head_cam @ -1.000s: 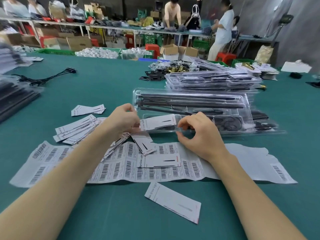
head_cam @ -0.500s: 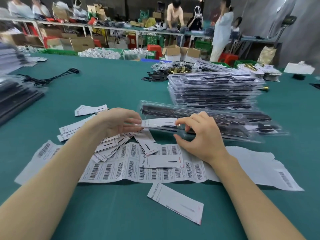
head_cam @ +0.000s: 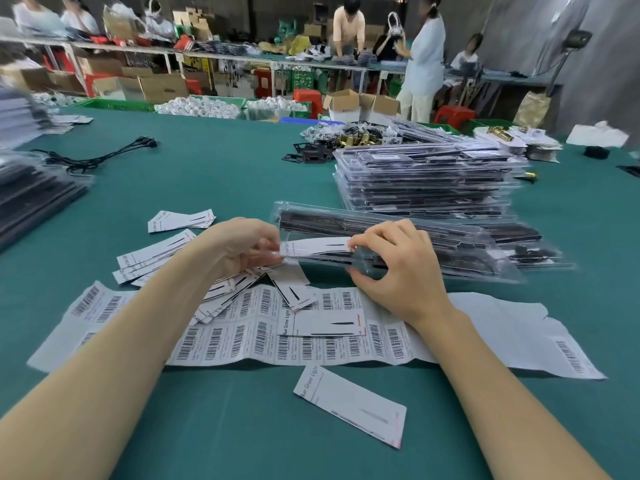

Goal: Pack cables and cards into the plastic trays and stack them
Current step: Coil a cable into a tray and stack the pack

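Busy packing room, green table (head_cam: 225, 188) with barcode sheets (head_cam: 242, 337) along the near edge. Mid card-insert step: left hand (head_cam: 239, 247) and right hand (head_cam: 398, 268) both pinching a plastic tray (head_cam: 433, 244), card (head_cam: 315, 245) inside, lifted mid-table. Next up probably: snap shut, onto the stack (head_cam: 429, 181) behind.
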